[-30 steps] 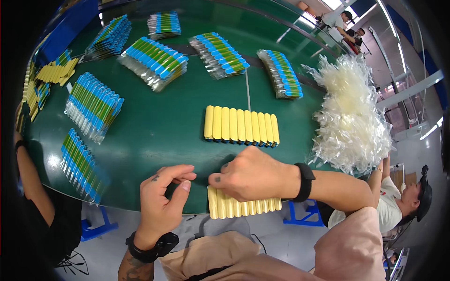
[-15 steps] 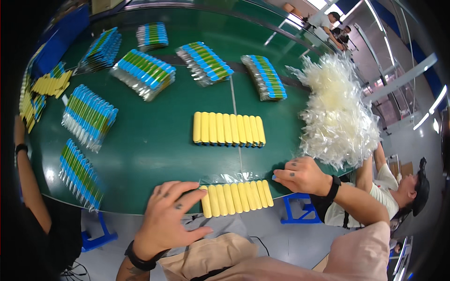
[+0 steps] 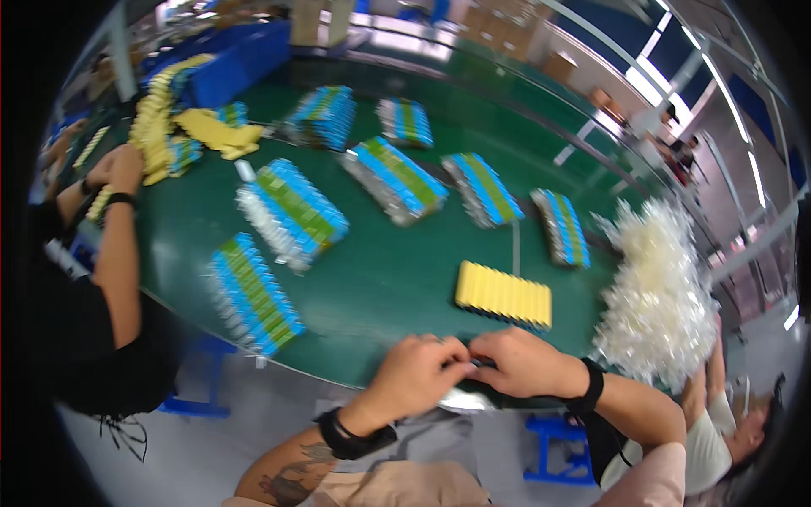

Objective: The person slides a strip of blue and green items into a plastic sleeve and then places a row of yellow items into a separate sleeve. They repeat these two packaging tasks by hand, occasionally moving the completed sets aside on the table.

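Observation:
Close together at the table's near edge, my left hand and my right hand have their fingertips bent inward and nearly meeting. A small dark thing shows between them, too blurred and covered to name. Under the hands, a shiny whitish patch lies at the table edge. Just beyond my right hand sits a block of yellow round-ended strips, side by side, with a dark blue underside.
Several blue-and-green bundles in clear sleeves lie across the green table. A heap of clear plastic sleeves stands at the right, near a co-worker's arm. At left, another person's hands are beside piled yellow strips.
My hands have come together from either side of a near row of yellow strips, which no longer shows. The view has turned, so the table's things appear further right and lower.

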`<state>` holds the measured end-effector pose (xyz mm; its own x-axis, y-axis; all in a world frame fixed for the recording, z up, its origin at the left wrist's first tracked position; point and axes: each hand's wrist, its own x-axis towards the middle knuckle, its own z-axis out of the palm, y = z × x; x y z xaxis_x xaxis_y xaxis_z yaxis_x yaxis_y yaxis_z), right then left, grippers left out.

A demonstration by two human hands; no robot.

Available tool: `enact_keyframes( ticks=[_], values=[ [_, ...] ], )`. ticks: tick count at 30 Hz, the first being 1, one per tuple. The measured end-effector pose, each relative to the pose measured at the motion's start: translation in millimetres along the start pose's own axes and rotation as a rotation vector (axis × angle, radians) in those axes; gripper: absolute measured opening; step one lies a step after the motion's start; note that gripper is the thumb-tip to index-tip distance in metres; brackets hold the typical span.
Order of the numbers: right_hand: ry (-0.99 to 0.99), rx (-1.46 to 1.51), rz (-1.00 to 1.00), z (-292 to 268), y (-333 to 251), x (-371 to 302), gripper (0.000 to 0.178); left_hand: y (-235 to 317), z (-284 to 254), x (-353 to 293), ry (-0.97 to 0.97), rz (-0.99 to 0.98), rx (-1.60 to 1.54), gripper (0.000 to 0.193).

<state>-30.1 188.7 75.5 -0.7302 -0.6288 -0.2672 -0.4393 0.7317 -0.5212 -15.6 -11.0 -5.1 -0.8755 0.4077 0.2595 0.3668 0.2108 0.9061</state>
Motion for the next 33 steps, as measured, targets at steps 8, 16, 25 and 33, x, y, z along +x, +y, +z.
enact_keyframes(
  ticks=[8,16,25,33],
  values=[
    [-0.105,0.037,0.096,-9,-5,8,0.021,5,2,-12,0.011,-0.090,-0.049,0.016],
    [-0.102,0.010,0.135,-13,-11,9,0.018,7,-3,-5,-0.065,-0.090,0.040,0.022],
    [0.188,-0.185,-0.009,2,-6,4,0.015,7,3,-3,0.017,-0.038,0.002,0.017],
    [0.062,-0.164,0.090,-2,-15,2,0.019,4,-2,-6,-0.034,-0.014,-0.066,0.015]
  ],
)
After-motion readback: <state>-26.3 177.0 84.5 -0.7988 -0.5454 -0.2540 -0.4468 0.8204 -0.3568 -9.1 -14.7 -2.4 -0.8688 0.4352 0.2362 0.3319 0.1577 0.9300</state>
